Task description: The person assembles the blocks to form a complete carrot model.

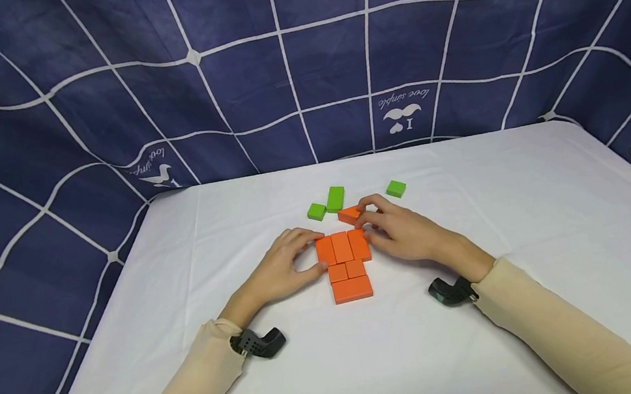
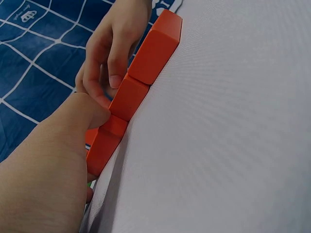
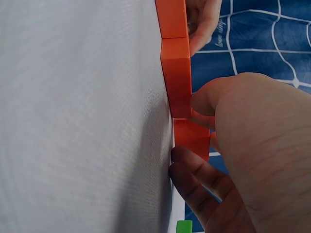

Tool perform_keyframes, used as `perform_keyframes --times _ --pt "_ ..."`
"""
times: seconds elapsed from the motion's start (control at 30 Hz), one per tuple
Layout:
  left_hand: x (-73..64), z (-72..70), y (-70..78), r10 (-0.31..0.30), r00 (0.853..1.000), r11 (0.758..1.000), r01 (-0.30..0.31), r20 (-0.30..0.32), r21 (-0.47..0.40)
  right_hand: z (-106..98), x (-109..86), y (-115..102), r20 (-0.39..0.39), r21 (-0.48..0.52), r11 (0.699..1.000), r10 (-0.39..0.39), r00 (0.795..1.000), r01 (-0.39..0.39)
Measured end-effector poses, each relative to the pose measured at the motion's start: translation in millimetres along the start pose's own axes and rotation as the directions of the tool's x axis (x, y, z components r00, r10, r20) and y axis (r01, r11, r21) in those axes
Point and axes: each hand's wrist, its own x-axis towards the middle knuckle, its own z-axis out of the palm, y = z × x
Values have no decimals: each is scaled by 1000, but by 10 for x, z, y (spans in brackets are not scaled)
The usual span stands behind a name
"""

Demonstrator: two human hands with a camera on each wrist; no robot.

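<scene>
Several orange blocks lie flat and close together on the white cloth: a row of three upright oblong blocks (image 1: 342,247), two small blocks (image 1: 338,273) below, and one wide oblong block (image 1: 352,289) at the bottom. My left hand (image 1: 284,264) pinches the left block of the row (image 1: 325,251) between thumb and fingers at its two ends. Above the row lies an orange triangular block (image 1: 348,215), partly hidden by my right hand (image 1: 405,230), whose fingers hold it. In the right wrist view, that hand's thumb rests against the row's right block (image 3: 177,82).
Behind the orange blocks lie a small green block (image 1: 316,211), a longer green block (image 1: 335,199) and another small green block (image 1: 396,188) to the right. A white cloth (image 1: 336,365) covers the table. A blue checked curtain (image 1: 254,86) hangs behind and at the sides.
</scene>
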Motion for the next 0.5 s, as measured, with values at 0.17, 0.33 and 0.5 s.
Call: perform_keyframes --times 0.17,0.33,0.5 --pt "4 -2 -2 9 1000 1000 -9 -4 1 -5 -4 -7 0 0 1000 0 1000 0" --pt "2 -3 0 6 1000 1000 -6 -1 -3 -2 -5 -8 1 2 1000 1 1000 -1" --pt "2 -2 -1 9 1000 1000 -9 -5 -3 4 -5 0 -1 4 1000 0 1000 0"
